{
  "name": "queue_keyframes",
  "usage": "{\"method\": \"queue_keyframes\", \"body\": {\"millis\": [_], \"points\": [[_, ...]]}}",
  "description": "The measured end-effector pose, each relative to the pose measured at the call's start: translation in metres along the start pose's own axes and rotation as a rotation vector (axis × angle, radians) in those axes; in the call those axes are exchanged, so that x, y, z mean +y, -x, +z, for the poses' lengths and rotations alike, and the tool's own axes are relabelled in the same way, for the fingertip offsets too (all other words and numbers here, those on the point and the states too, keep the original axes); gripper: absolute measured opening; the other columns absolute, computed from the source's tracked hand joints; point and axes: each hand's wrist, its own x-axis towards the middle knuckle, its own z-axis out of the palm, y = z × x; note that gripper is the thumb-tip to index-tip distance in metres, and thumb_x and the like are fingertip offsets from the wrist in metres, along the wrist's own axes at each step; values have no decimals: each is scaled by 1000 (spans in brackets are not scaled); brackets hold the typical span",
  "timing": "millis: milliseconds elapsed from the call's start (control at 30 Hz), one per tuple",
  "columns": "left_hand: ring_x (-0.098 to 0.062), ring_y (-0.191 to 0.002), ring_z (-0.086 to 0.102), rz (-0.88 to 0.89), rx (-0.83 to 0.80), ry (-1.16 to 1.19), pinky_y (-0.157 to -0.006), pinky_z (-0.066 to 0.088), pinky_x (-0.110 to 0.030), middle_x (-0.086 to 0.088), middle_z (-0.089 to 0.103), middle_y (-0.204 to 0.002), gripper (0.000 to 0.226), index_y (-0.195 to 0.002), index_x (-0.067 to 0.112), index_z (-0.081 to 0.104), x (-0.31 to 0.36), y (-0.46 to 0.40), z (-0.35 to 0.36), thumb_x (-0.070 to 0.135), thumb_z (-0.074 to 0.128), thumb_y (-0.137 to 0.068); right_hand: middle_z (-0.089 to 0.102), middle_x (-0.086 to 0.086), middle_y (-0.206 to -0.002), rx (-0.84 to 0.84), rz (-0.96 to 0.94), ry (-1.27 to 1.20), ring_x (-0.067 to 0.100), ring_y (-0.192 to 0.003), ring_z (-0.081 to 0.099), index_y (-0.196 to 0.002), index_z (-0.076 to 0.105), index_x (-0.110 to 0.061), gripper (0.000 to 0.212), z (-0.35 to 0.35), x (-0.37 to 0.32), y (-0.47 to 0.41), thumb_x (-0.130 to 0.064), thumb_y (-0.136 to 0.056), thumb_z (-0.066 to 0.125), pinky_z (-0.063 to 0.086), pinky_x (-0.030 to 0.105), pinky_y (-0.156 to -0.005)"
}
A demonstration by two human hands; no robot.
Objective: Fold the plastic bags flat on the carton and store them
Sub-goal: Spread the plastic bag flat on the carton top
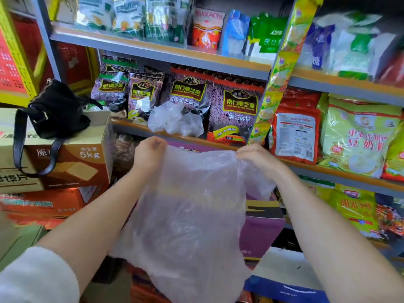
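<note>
While our left hand and right hand each pinch a top corner, the bag hangs at centre; more bags lie crumpled at 12 o'clock.

Translucent, faintly milky plastic bag, purple showing through. Crumpled clear bags on grey, orange-edged shelf. Purple speckled sesame packets with yellow-framed dark labels. Black handbag atop brown-and-cream carton marked white "5kg". Purple box with black panel. Red packet, white label; lime-green packet, red lettering. White sleeve.
</note>
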Motion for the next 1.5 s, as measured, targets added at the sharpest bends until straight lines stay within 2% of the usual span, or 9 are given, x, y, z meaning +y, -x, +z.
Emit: {"method": "queue_keyframes", "body": {"millis": [400,500,600,700,833,967,1233,1367,1500], "points": [[-39,-110,48,-272,30,-501,-91,39,-47,-21,53,-118,27,-111,2,54,-26,-86,51,2,39,-88,63,-5,-61,-158,13,166,4,-63,57,-59,66,-6,23,-23,72,-99,-3,-80,59,44,31,-69],[-40,-114,44,75,67,-753,-91,36,-48,-21,51,-119,33,-116,2,50,-24,-90,67,5,48,-83,59,-3,-68,-217,-13,138,7,-66,54,-73,65,-2,15,-24,74,-103,-7,-86,59,41,27,-68],[-39,-97,57,551,-283,-575,-79,47,-46,-20,60,-103,38,-107,2,58,1,-80,96,22,41,-80,62,-8,-86,-251,-71,183,4,-82,57,-92,65,-11,9,-24,70,-107,-17,-87,62,42,22,-76],[-34,-102,56,600,-649,-495,-85,46,-44,-14,60,-109,50,-111,7,58,15,-68,126,41,34,-84,64,-12,-94,-225,-70,199,2,-91,58,-94,64,-20,13,-29,73,-102,-29,-83,65,44,24,-81],[-33,-89,56,665,-584,-412,-78,46,-40,-13,63,-94,47,-94,6,64,10,-70,148,43,35,-87,66,-5,-86,-152,-5,215,12,-82,62,-87,63,-22,17,-44,99,-80,-31,-77,72,49,33,-74],[-31,-81,59,650,-636,-261,-70,44,-34,-11,63,-86,29,-86,6,62,-1,-72,150,30,47,-91,63,-10,-72,-87,103,69,-6,-58,54,-82,64,-18,8,-56,118,-59,-14,-88,61,38,12,-57],[-37,-66,61,779,-532,-489,-49,36,-33,-15,64,-68,63,-79,9,59,-21,-78,149,58,18,-81,34,-3,-55,49,140,222,4,-46,34,-53,37,-15,42,-48,119,-68,-16,-92,50,19,26,-54],[-34,-83,61,711,-509,-692,-55,32,-29,-13,65,-85,39,-90,10,57,-11,-76,149,44,38,-95,39,-3,-56,45,253,689,15,-66,44,-52,38,-20,44,-42,112,-77,-36,-93,45,23,32,-73],[-30,-86,59,693,-501,-678,-56,35,-30,-8,62,-90,28,-92,10,51,-7,-75,153,38,45,-93,56,1,-110,260,190,986,25,-111,45,-100,58,-23,19,-17,88,-73,-37,-90,50,27,39,-96]]}}
